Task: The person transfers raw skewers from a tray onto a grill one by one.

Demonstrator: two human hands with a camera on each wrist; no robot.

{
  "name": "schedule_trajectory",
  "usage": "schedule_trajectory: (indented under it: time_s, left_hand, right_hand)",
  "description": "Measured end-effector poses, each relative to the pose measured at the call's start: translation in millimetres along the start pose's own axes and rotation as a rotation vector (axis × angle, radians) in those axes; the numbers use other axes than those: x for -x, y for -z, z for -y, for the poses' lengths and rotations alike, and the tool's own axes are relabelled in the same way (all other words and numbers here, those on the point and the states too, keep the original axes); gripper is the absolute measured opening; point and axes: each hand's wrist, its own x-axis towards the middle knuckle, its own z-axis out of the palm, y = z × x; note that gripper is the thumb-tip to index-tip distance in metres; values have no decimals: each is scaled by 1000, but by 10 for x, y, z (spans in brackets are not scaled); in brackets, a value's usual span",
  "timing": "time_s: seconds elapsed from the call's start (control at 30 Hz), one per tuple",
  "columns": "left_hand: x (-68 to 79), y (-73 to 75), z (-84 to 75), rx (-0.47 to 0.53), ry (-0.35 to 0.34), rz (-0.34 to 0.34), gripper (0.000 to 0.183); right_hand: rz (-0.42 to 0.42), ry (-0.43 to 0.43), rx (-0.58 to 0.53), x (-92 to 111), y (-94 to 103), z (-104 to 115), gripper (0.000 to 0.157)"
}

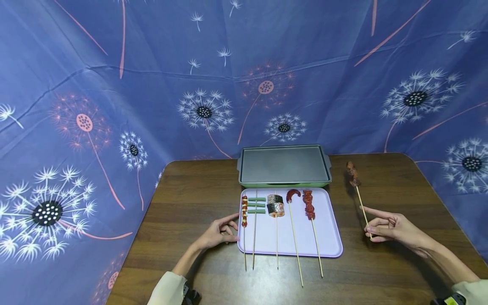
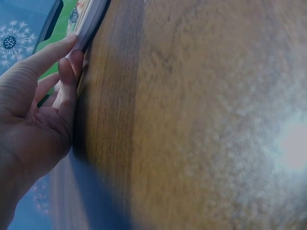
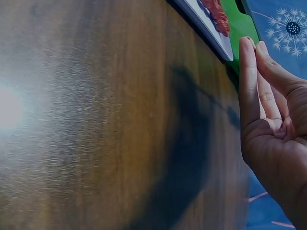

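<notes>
My right hand (image 1: pixel 396 231) pinches the lower stick of a skewer of brown meat (image 1: pixel 353 174), held tilted right of the tray with the meat end up. In the right wrist view thumb and finger meet at their tips. My left hand (image 1: pixel 219 232) touches the left edge of a lilac tray (image 1: pixel 331 237) with thumb and fingertips; in the left wrist view the fingertips (image 2: pixel 72 40) are right at its rim. Across the tray lie a tomato-like skewer (image 1: pixel 244 212), a green vegetable skewer (image 1: pixel 256 205), a fish skewer (image 1: pixel 276 206), a curled red skewer (image 1: pixel 293 195) and a red meat skewer (image 1: pixel 308 205).
A dark griddle pan (image 1: pixel 284 165) with a green side stands directly behind the tray. Stick ends overhang the tray's near edge. The brown wooden table (image 1: pixel 183 190) meets a blue dandelion-print cloth (image 1: pixel 152 42) behind and at both sides.
</notes>
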Motion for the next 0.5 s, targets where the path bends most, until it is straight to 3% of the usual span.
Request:
schedule_trajectory:
  time_s: [0.5]
  left_hand:
    - [1,-18,17,14,-45,-15,80]
  right_hand:
    - [35,33,-31,-212,-39,152,66]
